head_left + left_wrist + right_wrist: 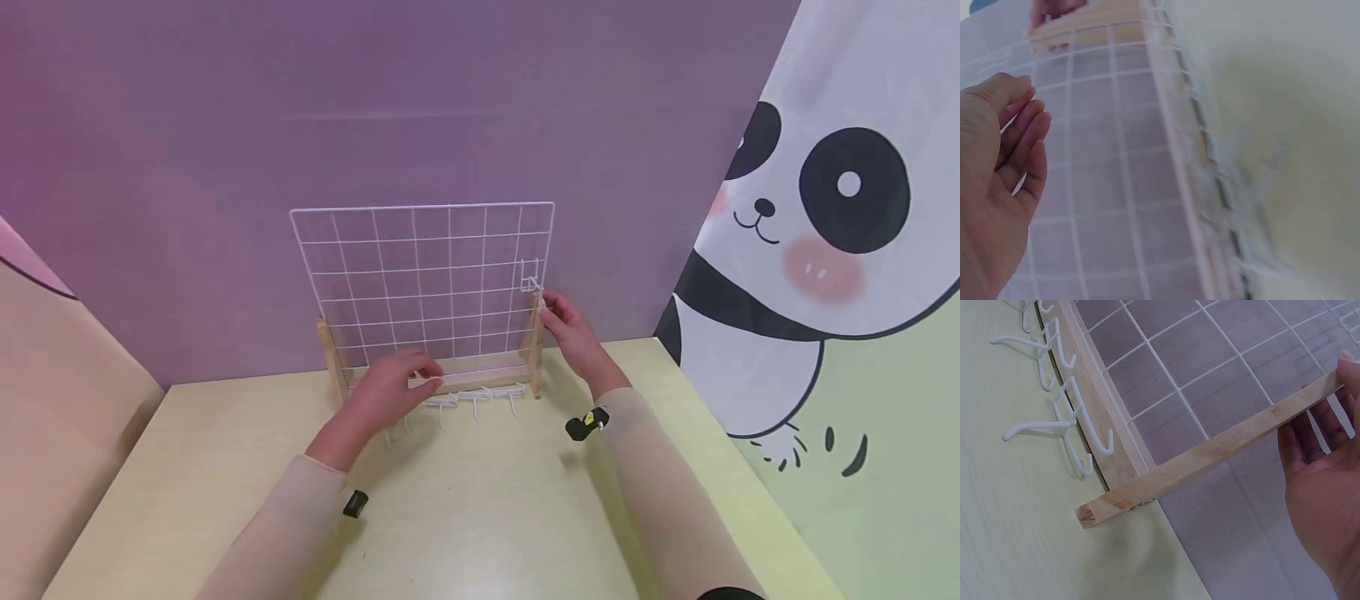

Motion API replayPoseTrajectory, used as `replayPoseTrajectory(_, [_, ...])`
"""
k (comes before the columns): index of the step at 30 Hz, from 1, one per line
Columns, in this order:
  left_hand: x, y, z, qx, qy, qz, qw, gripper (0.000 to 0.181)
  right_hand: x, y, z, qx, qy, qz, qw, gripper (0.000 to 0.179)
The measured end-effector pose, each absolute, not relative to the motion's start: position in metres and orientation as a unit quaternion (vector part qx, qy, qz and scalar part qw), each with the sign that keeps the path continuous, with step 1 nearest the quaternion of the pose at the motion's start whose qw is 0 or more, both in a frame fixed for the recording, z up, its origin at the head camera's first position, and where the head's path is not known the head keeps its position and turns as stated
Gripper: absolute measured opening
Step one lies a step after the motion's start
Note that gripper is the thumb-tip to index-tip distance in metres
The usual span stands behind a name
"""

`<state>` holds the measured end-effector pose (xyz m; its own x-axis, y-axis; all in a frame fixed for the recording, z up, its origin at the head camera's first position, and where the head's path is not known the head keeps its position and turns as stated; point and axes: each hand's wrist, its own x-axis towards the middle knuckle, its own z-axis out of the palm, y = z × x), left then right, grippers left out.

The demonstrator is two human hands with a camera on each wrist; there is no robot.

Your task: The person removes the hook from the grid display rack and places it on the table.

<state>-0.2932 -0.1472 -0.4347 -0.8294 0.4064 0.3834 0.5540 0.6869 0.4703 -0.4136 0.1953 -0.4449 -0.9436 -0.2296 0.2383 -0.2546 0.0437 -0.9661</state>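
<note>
A white wire grid panel (pixel 450 268) stands tilted in a wooden stand, between a left post (pixel 331 354) and a right post (pixel 536 354). My right hand (pixel 573 336) grips the upper part of the right post; the right wrist view shows its thumb in front and fingers behind. My left hand (pixel 390 387) hovers before the grid's lower part. Its fingers are loosely bent, with nothing seen between them in the left wrist view. One white wire hook (pixel 529 283) hangs on the grid near its right edge.
Several white wire hooks (pixel 1041 427) lie in a row on the pale tabletop (pixel 450 517) along the stand's front. A purple backdrop (pixel 420 100) rises behind the table, and a panda-printed sheet (pixel 765 375) hangs at the right.
</note>
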Motion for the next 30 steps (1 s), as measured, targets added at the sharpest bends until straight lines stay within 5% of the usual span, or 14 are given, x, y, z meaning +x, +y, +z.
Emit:
replayPoseTrajectory(15, [-0.340,-0.066,-0.364,-0.318,-0.867,-0.331,0.196,0.020,-0.415,0.197,-0.447,0.159,-0.721,0.675,0.003,0.044])
replayPoseTrajectory(30, [-0.360,-0.009,-0.347,-0.359,-0.835,-0.331,0.253,0.025,-0.414,0.199,-0.448,0.180,-0.722,0.668,0.004,0.043])
